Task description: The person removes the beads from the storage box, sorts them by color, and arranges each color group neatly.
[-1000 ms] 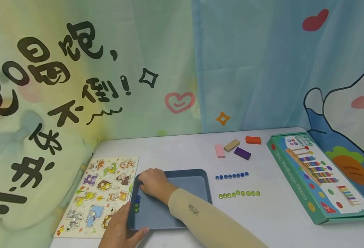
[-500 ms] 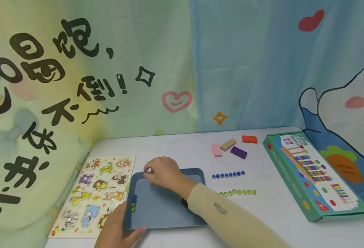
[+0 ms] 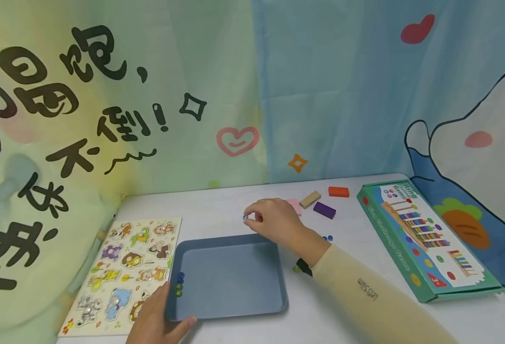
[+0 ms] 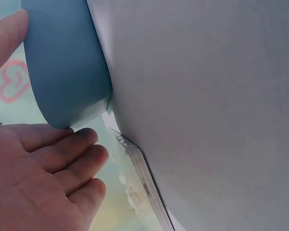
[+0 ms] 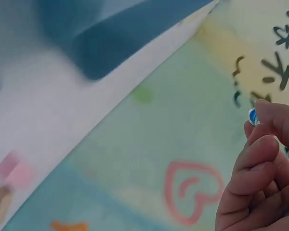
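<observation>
In the head view my right hand [image 3: 276, 220] pinches a small blue glass bead [image 3: 246, 217] between thumb and forefinger, above the table beyond the tray's back edge. The right wrist view shows the bead [image 5: 253, 116] at the fingertips, the other fingers curled beneath. My left hand [image 3: 151, 313] rests at the near left corner of the blue-grey tray [image 3: 226, 315], its thumb by the front rim and its fingers along the left side. Along the tray's left wall lie a few blue beads [image 3: 181, 275] and green beads [image 3: 178, 290] in a short line.
An animal puzzle board [image 3: 123, 272] lies left of the tray. At the back right are pink, tan, purple [image 3: 324, 210] and orange [image 3: 338, 191] blocks. A green game box [image 3: 429, 239] stands at far right. Blue beads [image 3: 330, 238] on the table are mostly hidden by the right arm.
My right hand has risen from the tray's far left corner and moved right past its back edge, the blue bead showing in its pinch. The left hand stays at the tray.
</observation>
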Available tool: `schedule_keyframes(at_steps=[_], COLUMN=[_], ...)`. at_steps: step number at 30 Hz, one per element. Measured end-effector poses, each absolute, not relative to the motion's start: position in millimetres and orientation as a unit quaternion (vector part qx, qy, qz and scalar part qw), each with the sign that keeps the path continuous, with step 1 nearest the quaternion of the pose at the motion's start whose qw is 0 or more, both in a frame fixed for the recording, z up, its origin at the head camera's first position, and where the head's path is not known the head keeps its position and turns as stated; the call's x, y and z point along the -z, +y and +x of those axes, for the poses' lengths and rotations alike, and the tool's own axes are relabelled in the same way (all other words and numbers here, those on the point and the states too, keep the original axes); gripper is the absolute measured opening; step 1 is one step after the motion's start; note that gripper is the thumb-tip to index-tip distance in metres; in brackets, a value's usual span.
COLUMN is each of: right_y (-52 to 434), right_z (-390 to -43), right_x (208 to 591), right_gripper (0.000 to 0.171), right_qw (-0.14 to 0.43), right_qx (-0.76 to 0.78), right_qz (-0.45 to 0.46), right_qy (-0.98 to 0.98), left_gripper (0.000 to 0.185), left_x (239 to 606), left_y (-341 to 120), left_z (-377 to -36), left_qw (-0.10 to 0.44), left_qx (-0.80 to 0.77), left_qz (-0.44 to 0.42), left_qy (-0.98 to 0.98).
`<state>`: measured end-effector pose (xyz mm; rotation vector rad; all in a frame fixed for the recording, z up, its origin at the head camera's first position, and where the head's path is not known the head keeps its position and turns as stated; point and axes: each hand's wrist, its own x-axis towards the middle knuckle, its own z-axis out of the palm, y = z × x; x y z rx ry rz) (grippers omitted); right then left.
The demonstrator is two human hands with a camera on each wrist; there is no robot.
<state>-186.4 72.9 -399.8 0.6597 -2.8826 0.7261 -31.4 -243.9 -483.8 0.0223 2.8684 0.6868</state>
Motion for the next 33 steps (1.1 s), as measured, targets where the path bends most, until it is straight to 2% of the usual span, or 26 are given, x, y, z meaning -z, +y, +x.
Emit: schedule_keyframes(at_steps=[10, 17, 23, 33], right_y=[163, 208, 235, 254], right_z=[-183, -174, -173, -169], right_x=[418, 439, 458, 469], right_gripper=[0.017, 0.022, 0.023, 0.019], right_qw=[0.057, 0.019, -0.01, -0.049], right_qx=[-0.224, -0.22, -0.208, -0.184], right_qz=[0.124, 0.061, 0.024, 0.017], right_qy=[-0.965, -0.973, -0.978, -0.982], left_gripper=[0.124, 0.127, 0.128, 0.125], left_x=[481, 482, 484, 485], left_y=[-243, -243, -245, -244], left_z=[-33, -34, -35, -34], left_qw=[0.114, 0.13, 0.13, 0.127], left_qx=[-0.22, -0.221, -0.224, -0.224], left_qz=[-0.001, -0.008, -0.011, -0.005], left_qy=[0.969, 0.967, 0.966, 0.966])
